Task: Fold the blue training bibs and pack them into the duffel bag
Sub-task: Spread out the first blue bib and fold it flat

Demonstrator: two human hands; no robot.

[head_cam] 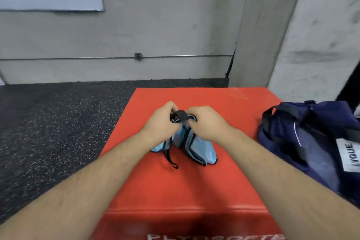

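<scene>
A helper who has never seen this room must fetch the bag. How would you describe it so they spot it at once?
Find the red padded box in front of the grey concrete wall. The duffel bag slumps at the box's right edge. It is dark navy with black straps and a white label, unlike the pale blue bibs at the box's middle.

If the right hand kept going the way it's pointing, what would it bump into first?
Probably the left hand. The right hand aims up and left, and only the bunched top of the blue bibs, which both hands pinch, lies between. Depth is hard to judge.
</scene>
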